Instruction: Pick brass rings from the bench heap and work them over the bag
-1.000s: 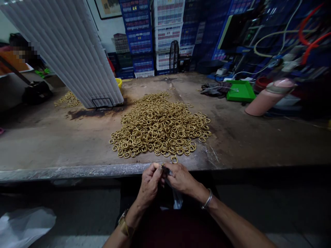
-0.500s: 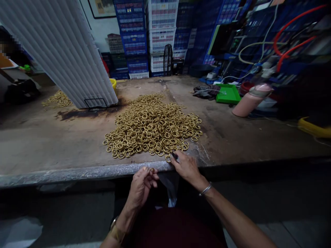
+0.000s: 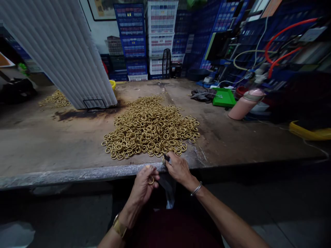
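Ring [image 3: 151,184] | in left hand [image 3: 142,184] | ring pile [image 3: 150,127] beyond right hand [image 3: 180,169]

On my feed the rings [image 3: 150,128] look like smooth, dull-sheened brassy metal, the tabletop [image 3: 64,144] like worn, matt wood. I make out a polished metal bracelet [image 3: 197,188], a ribbed plastic-looking panel [image 3: 62,51] and a smooth green plastic tray [image 3: 226,99].

A dark maroon garment [image 3: 178,229] covers the torso; its weave and fastenings are not discernible in the dim light. Left of the garment, the left forearm [image 3: 133,206] is bare and carries a broad, gold-coloured band [image 3: 119,228] at the wrist. Beyond the garment, toward its right side, a slim, rounded, silver-coloured bangle [image 3: 197,189] encircles the right wrist. Left hand [image 3: 143,184] and right hand [image 3: 179,168] are bare.
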Demonstrator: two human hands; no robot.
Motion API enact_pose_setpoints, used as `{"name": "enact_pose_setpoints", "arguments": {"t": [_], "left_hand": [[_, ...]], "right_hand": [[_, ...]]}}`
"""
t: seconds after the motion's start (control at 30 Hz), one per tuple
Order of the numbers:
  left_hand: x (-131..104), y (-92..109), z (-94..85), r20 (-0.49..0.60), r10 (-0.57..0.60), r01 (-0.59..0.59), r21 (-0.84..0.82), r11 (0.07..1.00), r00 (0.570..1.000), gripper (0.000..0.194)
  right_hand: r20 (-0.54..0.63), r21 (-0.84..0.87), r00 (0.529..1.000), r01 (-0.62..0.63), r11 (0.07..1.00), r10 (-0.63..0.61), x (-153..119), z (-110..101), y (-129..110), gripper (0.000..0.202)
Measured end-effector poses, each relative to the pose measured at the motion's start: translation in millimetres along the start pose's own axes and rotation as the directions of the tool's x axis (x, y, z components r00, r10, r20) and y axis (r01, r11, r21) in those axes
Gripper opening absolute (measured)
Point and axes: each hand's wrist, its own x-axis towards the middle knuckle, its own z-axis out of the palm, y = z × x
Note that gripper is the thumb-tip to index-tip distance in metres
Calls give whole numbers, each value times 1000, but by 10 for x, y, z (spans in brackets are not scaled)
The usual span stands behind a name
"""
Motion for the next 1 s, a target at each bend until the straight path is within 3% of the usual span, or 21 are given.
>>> {"name": "enact_pose_setpoints", "arguments": {"t": [0.13, 0.23, 0.4, 0.57, 0.67, 0.73, 0.83, 1.0], "left_hand": [[18, 31, 94, 23, 157, -156, 286, 945, 987, 31], [39, 36, 83, 62, 205, -212, 415, 885, 977, 28], [55, -26, 9, 58, 310, -298, 486, 822, 949, 24], [15, -73, 12, 83, 427, -403, 524, 750, 901, 20], [-14, -62, 12, 65, 357, -339, 503, 795, 932, 23], [-24, -48, -2, 77, 236, -245, 459, 854, 969, 29], [-24, -29, -26, 132, 101, -144, 365, 920, 986, 32], [-13, -25, -34, 116, 93, -124, 308, 943, 989, 28]], "right_hand": [[4, 112, 985, 173, 978, -175, -65, -58, -91, 15], [-8, 256, 978, 203, 945, -208, -75, -84, -157, 9], [74, 558, 996, -8, 830, -40, -38, -69, -207, 17], [296, 666, 955, -224, 711, 24, -17, -53, -231, 27], [306, 697, 950, -268, 664, 63, -4, -32, -243, 25], [265, 691, 961, -247, 679, 81, 7, -16, -249, 21], [217, 673, 973, -209, 709, 81, 20, -2, -256, 17], [270, 744, 960, -253, 619, 67, 26, -6, -241, 17]]}}
